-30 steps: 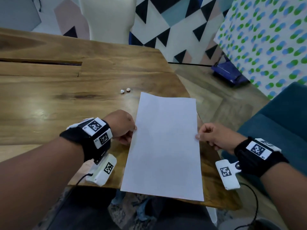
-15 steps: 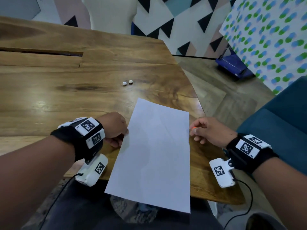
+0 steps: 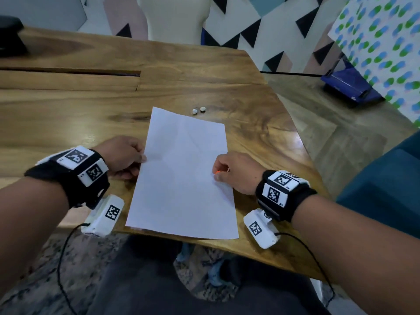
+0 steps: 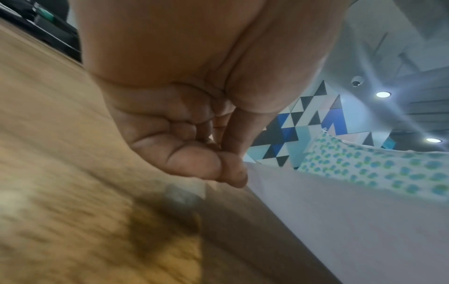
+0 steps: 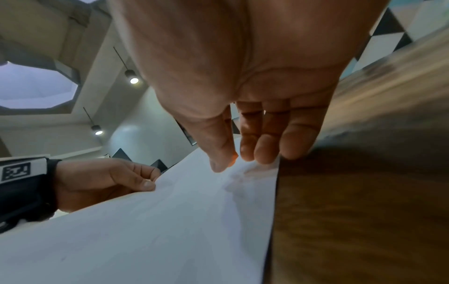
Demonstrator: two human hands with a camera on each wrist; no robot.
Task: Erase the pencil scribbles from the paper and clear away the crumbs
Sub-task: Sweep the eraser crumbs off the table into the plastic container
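Note:
A white sheet of paper (image 3: 184,178) lies on the wooden table (image 3: 68,123), slightly skewed, its near edge just inside the table's front edge. My left hand (image 3: 142,159) pinches the paper's left edge between thumb and curled fingers; the left wrist view shows the left hand (image 4: 233,165) at the sheet (image 4: 340,211). My right hand (image 3: 217,173) rests on the paper's right side and pinches a small orange eraser (image 3: 217,172) between thumb and fingers; the eraser (image 5: 234,157) barely shows. Faint grey marks (image 5: 238,178) lie on the sheet (image 5: 145,230) under those fingertips.
Two small white lumps (image 3: 198,110) sit on the table just beyond the paper's far right corner. A dark object (image 3: 9,37) stands at the table's far left. A teal chair (image 3: 386,178) is at the right, and a blue object (image 3: 350,87) lies on the floor.
The paper, which hung over the table's front edge, has slid back onto the table. My right hand has moved from the sheet's right edge onto its surface.

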